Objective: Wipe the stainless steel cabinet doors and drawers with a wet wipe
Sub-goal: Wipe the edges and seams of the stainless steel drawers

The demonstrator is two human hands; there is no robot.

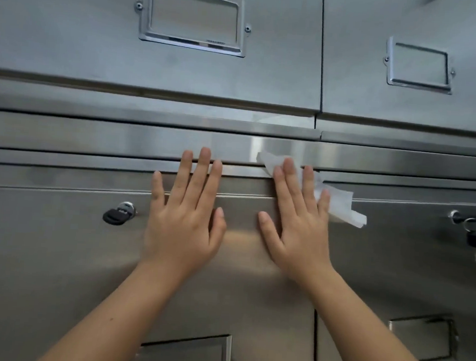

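Head view, single entry.

- Right hand (298,229): flat, fingers straight and slightly spread. It pinches nothing and presses the wipe against the steel.
- Wipe (344,209): white and crumpled, trapped under the right fingers. One corner shows beyond the fingertips and a longer tail trails out past the little finger.
- Left hand (182,221): just beside the right hand with the thumbs near each other. It lies flat with fingers straight, holds nothing, and rests on the same panel.
- Door (58,238): steel front under both palms. The fingertips reach its top lip and the narrow rail above.
- Key (117,214): sits in a lock outward of the left hand. A second key (470,227) is well outward of the right hand, on the neighbouring door.
- Drawers (72,42): well above the fingertips, each with a label frame (193,20).

Progress, as judged: the wipe is working the top edge of the door near the seam between the two doors. No panel shows plain wet streaks, so I cannot tell which are done. The broad faces below the wrists, the neighbouring door and the drawers probably remain.
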